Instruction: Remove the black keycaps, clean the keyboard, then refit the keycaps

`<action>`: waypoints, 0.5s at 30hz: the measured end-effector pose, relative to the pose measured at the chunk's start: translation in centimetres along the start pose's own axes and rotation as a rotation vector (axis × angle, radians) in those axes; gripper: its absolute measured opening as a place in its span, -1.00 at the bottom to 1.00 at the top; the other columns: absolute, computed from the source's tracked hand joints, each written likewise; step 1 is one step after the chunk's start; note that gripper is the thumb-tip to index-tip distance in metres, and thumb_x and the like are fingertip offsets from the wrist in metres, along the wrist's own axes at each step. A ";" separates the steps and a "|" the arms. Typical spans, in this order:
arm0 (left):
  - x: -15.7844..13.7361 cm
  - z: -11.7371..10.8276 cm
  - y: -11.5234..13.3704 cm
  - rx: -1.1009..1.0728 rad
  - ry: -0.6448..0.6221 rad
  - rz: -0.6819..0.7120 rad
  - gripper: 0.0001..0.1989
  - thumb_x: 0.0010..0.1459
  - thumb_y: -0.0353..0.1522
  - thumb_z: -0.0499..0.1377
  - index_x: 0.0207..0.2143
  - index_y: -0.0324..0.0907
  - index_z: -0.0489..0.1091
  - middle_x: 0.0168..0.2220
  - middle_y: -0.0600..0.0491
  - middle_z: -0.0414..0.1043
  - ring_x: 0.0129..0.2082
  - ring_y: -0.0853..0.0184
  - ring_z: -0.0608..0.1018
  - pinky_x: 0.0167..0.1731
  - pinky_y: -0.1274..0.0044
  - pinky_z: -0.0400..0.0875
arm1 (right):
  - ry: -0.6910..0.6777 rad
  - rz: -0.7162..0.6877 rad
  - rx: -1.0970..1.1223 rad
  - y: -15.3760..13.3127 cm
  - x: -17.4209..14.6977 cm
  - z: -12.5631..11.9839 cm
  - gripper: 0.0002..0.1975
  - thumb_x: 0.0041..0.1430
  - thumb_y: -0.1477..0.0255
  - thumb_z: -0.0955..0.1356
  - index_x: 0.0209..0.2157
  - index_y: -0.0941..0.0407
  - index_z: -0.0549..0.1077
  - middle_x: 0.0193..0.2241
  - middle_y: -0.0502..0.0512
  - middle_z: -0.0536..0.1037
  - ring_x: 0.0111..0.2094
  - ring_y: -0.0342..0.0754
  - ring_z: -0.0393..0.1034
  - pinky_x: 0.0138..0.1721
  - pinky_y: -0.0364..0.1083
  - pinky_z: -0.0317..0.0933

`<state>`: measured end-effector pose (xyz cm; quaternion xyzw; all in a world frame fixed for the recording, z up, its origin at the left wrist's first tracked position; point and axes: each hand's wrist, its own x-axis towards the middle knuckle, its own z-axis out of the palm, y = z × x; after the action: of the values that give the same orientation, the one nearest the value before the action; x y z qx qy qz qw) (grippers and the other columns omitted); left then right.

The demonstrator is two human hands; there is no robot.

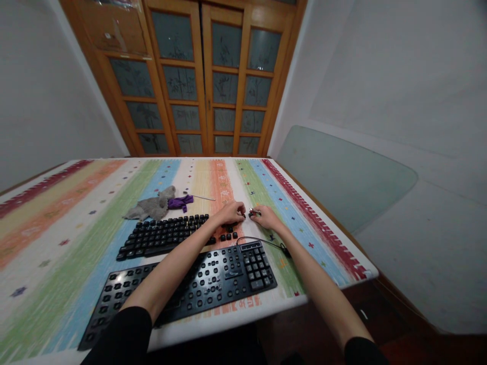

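Note:
Above the table, my left hand [231, 213] is closed in a pinch, with a small black keycap [244, 216] at its fingertips. My right hand [266, 217] faces it a short gap away, fingers closed on a small silver-and-black tool [254, 212] whose exact kind is too small to tell. Loose black keycaps [229, 236] lie below my left hand. In front of me rests a black keyboard [213, 276], its main section bare of caps and its number pad [258, 266] still capped. My left forearm hides part of it.
Rows of removed keycaps [163, 235] sit behind the keyboard on the left. Farther back are a grey cloth [150, 207], a purple cloth [179, 203] and a thin rod [203, 197]. A black cable [266, 242] runs beneath my right forearm. A striped cloth covers the table [95, 228].

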<state>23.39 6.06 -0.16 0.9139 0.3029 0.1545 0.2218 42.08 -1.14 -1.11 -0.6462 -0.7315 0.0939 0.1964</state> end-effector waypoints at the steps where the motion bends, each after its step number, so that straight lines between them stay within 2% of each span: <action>1: 0.0 0.1 0.0 -0.002 0.002 0.003 -0.71 -0.05 -0.42 0.27 -0.20 -0.24 0.50 -0.33 0.04 0.55 -0.32 0.29 0.55 -0.29 0.54 0.40 | -0.003 -0.001 -0.001 0.0 0.0 0.0 -0.87 0.09 0.48 0.40 -0.31 0.17 0.60 -0.28 0.14 0.63 -0.23 0.05 0.46 -0.24 -0.12 0.20; 3: 0.1 0.2 0.0 -0.001 0.001 0.010 -0.65 -0.06 -0.44 0.27 -0.14 -0.23 0.48 -0.32 0.05 0.55 -0.32 0.29 0.54 -0.26 0.53 0.40 | -0.008 -0.003 -0.002 0.0 0.1 0.0 -0.87 0.08 0.50 0.40 -0.31 0.16 0.61 -0.28 0.14 0.63 -0.23 0.05 0.46 -0.23 -0.12 0.20; 7: 0.1 0.4 0.0 0.018 0.007 0.016 -0.70 -0.05 -0.47 0.25 -0.19 -0.22 0.51 -0.33 0.04 0.53 -0.28 0.25 0.53 -0.18 0.48 0.40 | -0.010 0.000 -0.004 -0.1 0.3 0.0 -0.86 0.08 0.51 0.40 -0.30 0.17 0.61 -0.28 0.15 0.62 -0.23 0.04 0.46 -0.23 -0.12 0.20; 11: 0.1 0.4 0.1 0.048 0.047 0.001 -0.68 -0.02 -0.47 0.22 -0.15 -0.22 0.50 -0.30 0.00 0.53 -0.19 0.18 0.52 -0.07 0.40 0.36 | -0.003 -0.001 -0.006 -0.3 0.5 0.0 -0.87 0.08 0.49 0.41 -0.30 0.16 0.60 -0.28 0.14 0.62 -0.23 0.03 0.45 -0.23 -0.12 0.19; 15: 0.0 0.5 0.0 0.063 0.058 -0.004 -0.66 0.00 -0.46 0.22 -0.11 -0.23 0.48 -0.26 -0.03 0.52 -0.15 0.15 0.51 -0.06 0.40 0.35 | 0.006 -0.008 -0.002 -0.5 0.7 0.1 -0.89 0.09 0.48 0.40 -0.33 0.14 0.59 -0.30 0.13 0.62 -0.24 0.03 0.44 -0.23 -0.12 0.18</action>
<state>23.57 5.95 -0.59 0.9150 0.3156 0.1711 0.1842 41.49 -0.51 -0.89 -0.6437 -0.7337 0.0903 0.1982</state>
